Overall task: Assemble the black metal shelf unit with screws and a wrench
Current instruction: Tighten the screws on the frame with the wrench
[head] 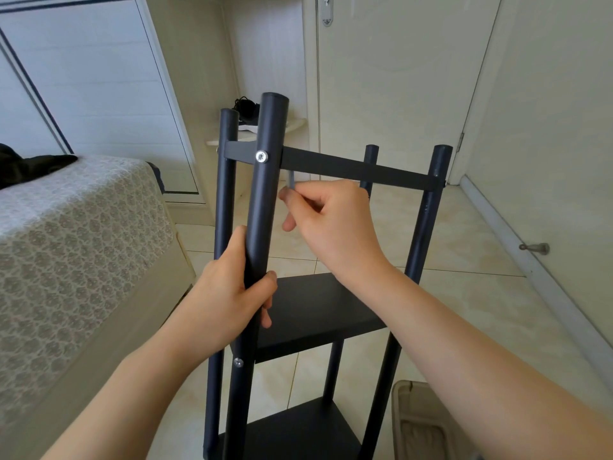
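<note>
clearly the black shelf unit [318, 307] stands upright on the tiled floor [471, 293], toward the floor's left edge where the bed [83, 227] runs. the left hand [232, 293] is clenched round the nearest post [265, 200], fingers wrapped right about the tube. the right hand [331, 224] pinches a small grey wrench [291, 180] between thumb and fingertips, just beside that post and just under the top crossbar [358, 169], below and right of the silver screw [261, 156]. judging by the thin tubes and flat panels, the frame is probably stiff, fairly light and apt to rock. its smooth painted metal looks slippery, so a full wrap midway up a post seems the soundest hold. the wrench is tiny and easily dropped; a firm pinch suits it.
</note>
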`<state>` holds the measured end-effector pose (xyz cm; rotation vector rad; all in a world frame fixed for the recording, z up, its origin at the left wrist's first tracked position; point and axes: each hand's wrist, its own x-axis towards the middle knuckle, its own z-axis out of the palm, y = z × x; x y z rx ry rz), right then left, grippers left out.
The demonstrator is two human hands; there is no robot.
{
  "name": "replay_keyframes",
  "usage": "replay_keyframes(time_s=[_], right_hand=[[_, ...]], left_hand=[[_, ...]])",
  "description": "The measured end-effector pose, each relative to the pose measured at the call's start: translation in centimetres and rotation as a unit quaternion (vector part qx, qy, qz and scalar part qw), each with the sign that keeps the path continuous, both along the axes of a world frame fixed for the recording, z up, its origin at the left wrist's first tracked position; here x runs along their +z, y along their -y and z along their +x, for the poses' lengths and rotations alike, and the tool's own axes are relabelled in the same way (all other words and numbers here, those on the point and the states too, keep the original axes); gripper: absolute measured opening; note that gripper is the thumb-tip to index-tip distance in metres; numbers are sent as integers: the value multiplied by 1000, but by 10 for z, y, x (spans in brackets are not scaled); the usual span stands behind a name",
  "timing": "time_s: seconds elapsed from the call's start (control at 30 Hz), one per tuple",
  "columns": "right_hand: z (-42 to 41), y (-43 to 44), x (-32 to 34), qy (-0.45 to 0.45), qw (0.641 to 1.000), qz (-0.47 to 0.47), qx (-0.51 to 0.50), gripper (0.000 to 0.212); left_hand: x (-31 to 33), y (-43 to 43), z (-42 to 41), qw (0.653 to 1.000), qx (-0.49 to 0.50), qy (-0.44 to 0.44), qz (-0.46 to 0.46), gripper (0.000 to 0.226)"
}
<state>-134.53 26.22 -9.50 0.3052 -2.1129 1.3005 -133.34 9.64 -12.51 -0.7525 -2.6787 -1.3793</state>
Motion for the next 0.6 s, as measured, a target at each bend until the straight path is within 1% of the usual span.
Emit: replay_keyframes(time_s=[0.2,0.37,0.47,0.6], right_hand=[[-9,8,-4,-25,999,-1,-25,24],[-23,15,-12,-78,996,-17,-51,29],[-32,22,-17,-109,991,-28,-66,35],[-39,30,-24,-148,984,-42,-94,30]], left_hand=[[1,0,0,1000,4,1,6,32],[2,1,-2,1000,5,1,7,39],[2,2,-3,1000,-3,-1,5,35],[0,4,-6,1000,-3,-6,2,36]])
